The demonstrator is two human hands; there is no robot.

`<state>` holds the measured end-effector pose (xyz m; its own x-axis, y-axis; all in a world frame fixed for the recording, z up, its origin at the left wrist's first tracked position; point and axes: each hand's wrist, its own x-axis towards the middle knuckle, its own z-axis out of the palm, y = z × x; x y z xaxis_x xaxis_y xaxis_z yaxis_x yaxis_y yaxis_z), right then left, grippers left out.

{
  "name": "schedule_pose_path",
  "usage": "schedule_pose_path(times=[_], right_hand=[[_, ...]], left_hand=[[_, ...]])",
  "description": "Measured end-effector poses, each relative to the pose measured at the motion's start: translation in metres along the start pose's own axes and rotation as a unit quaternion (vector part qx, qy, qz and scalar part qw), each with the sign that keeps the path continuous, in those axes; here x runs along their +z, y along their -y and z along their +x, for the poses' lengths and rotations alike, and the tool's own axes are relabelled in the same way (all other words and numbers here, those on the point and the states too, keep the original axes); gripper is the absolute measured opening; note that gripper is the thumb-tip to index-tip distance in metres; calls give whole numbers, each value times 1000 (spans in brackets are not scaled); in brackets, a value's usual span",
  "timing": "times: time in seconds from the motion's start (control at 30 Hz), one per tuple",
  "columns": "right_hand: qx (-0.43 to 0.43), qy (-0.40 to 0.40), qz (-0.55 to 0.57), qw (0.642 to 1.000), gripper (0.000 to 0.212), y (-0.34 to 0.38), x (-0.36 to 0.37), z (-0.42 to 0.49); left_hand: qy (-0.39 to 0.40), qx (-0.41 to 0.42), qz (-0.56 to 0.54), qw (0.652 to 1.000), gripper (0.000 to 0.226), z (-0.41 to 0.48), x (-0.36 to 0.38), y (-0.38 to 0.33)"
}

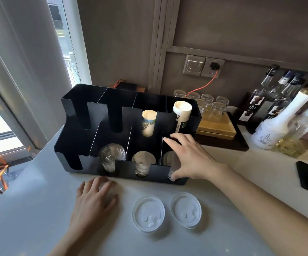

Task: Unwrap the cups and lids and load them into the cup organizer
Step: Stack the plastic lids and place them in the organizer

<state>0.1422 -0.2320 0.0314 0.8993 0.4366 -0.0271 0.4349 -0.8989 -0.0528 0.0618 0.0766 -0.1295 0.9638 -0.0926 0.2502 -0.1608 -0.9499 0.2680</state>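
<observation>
— Two loose lids (148, 214) lie on the surface (38, 200) just before you. Which step?
— Loading lids, I judge. Your right hand (188, 157), fingers spread, touches the lid stack (168, 158) in the front right slot of the cup organizer (68, 157). Your left hand (96, 200) rests flat (perhaps on a lid). Next, pinch a loose lid; the glasses (216, 108) stand clear.

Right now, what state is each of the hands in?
Left hand: open, flat on the counter.
Right hand: open, fingers spread over the right front slot of the organizer.
</observation>
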Motion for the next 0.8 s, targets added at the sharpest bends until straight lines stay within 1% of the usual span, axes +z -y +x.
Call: schedule_pose_path(times=[0.03, 0.1, 0.17, 0.23, 0.3, 0.37, 0.43, 0.5, 0.53, 0.6, 0.67, 0.7, 0.8], right_hand=[[1, -18, 20, 1000, 121, 0, -1, -7], [3, -66, 57, 996, 110, 0, -2, -23], [4, -139, 88, 986, 92, -1, -2, -41], [17, -217, 122, 968, 71, -1, 2, -62], [42, -270, 156, 949, 52, 2, 11, -83], [77, -274, 197, 938, 40, 6, 27, -101], [116, -243, 226, 936, 38, 9, 45, -117], [150, -190, 238, 941, 45, 11, 62, -128], [161, -158, 237, 945, 55, 11, 69, -131], [178, -92, 235, 951, 86, 13, 82, -136], [187, -48, 235, 953, 111, 15, 91, -138], [190, -38, 234, 953, 119, 16, 94, -139], [195, -25, 230, 953, 129, 17, 101, -138]], left_hand=[[-1, 1, -1, 1000, 40, 0, 0, 0], [-3, 1, -1, 1000, 39, 0, -1, 0], [-1, 1, -1, 1000, 39, 0, -1, 0], [3, 0, 0, 1000, 39, -1, -2, 0], [8, -3, -12, 1000, 39, -2, -4, 0], [18, -15, -40, 999, 41, -1, -10, -3], [27, -48, -105, 993, 47, 0, -17, -11], [32, -82, -211, 973, 51, -2, -25, -27], [38, -81, -260, 961, 52, -6, -27, -37], [66, -50, -320, 944, 59, -15, -30, -60], [117, -10, -327, 938, 78, -22, -31, -80], [138, 11, -310, 941, 88, -23, -30, -88], [156, 50, -235, 958, 108, -20, -28, -103]])
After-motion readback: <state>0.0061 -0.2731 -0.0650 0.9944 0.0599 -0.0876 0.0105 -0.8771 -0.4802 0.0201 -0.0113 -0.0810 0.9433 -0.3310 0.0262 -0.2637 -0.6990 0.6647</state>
